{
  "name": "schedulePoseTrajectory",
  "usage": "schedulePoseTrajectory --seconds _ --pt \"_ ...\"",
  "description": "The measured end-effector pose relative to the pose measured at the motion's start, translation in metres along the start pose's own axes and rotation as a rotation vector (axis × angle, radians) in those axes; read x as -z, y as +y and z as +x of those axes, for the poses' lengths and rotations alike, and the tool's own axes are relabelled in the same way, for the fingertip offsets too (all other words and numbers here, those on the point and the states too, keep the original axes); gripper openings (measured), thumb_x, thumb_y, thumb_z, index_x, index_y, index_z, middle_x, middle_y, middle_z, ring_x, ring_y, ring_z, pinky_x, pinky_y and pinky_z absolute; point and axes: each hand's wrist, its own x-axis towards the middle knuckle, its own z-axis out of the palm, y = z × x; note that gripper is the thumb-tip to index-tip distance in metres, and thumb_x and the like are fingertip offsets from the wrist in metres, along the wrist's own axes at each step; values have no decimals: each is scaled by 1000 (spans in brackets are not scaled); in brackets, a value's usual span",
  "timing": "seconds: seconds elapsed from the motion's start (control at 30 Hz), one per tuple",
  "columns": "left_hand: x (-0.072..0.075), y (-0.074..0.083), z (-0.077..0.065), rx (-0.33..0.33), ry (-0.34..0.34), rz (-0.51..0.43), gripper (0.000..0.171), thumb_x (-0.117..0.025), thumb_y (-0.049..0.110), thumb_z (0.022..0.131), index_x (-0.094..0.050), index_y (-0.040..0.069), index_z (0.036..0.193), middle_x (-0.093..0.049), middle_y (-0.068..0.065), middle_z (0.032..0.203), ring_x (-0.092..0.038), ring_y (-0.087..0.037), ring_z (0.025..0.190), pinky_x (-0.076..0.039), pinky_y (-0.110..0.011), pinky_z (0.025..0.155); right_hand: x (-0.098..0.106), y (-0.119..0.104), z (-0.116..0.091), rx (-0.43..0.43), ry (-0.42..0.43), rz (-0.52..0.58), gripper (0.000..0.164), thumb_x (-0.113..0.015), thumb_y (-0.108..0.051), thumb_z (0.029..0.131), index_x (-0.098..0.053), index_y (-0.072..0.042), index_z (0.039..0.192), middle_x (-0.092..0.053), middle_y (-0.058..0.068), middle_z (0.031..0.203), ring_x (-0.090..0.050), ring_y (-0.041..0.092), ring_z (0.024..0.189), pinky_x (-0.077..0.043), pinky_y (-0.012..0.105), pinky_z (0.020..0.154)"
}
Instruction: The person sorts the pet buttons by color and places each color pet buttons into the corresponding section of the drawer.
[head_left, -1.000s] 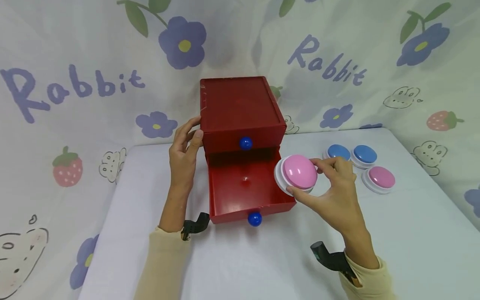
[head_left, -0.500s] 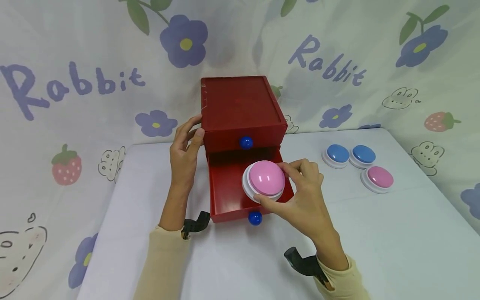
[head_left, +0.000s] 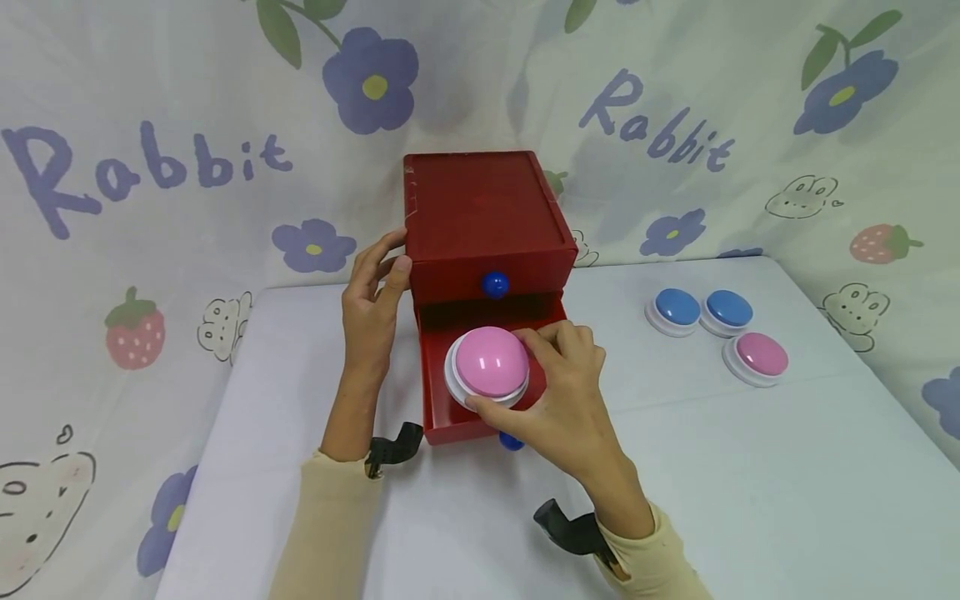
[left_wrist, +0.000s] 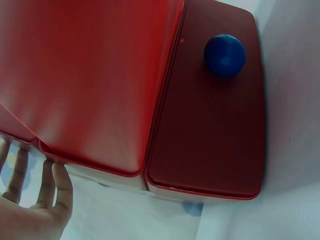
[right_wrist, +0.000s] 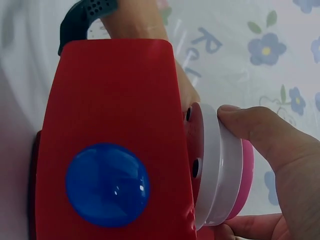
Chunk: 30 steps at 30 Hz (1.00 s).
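Note:
My right hand (head_left: 566, 400) pinches a round push button (head_left: 491, 360) with a pink dome and white base between thumb and fingers. It is over the pulled-out lower drawer (head_left: 455, 433) of a red two-drawer cabinet (head_left: 480, 204). In the right wrist view the white base (right_wrist: 212, 165) stands tilted right at the drawer's front rim, with dark round spots on its underside. My left hand (head_left: 369, 308) rests against the cabinet's left side, thumb near the front corner. Its fingers (left_wrist: 62, 185) touch the red side wall in the left wrist view.
Two blue push buttons (head_left: 677, 307) (head_left: 728, 309) and another pink one (head_left: 761, 355) stand on the white table to the right. Blue knobs (head_left: 496, 285) (head_left: 512, 441) stick out from both drawers. A patterned cloth (head_left: 465, 75) hangs behind.
My right hand has carried the pink push button leftward, from the drawer's right edge to over its middle. The left hand has stayed against the cabinet.

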Motion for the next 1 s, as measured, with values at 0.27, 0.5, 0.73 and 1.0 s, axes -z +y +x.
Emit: schedulePoseTrajectory --seconds 0.27,0.5,0.73,1.0 --pt "-1 0 0 1 -9 -5 42 -57 16 100 -57 6 141 -51 -5 140 -50 -30 121 -52 -27 94 -6 -1 0 32 23 -22 72 -94 -41 61 -69 -7 119 -55 4 109 -42 20 113 -30 43 84" --pt "0 0 0 3 3 -11 41 -57 17 100 -58 7 140 -52 -4 140 -51 -26 120 -51 -26 93 -7 -2 2 -17 -70 -71 75 -92 -45 66 -65 -9 126 -53 4 116 -41 21 119 -34 42 89" --pt "0 1 0 18 3 -5 40 -58 18 100 -59 9 140 -52 -3 140 -51 -27 120 -51 -26 92 4 10 5 12 -55 -12 60 -91 -33 71 -67 -8 120 -53 4 113 -42 21 114 -32 43 90" --pt "0 0 1 14 -1 -19 40 -58 17 100 -59 9 140 -52 -4 140 -51 -27 120 -51 -26 92 20 29 2 -34 -25 -35 54 -90 -22 75 -68 -6 121 -55 6 112 -44 23 115 -38 44 85"
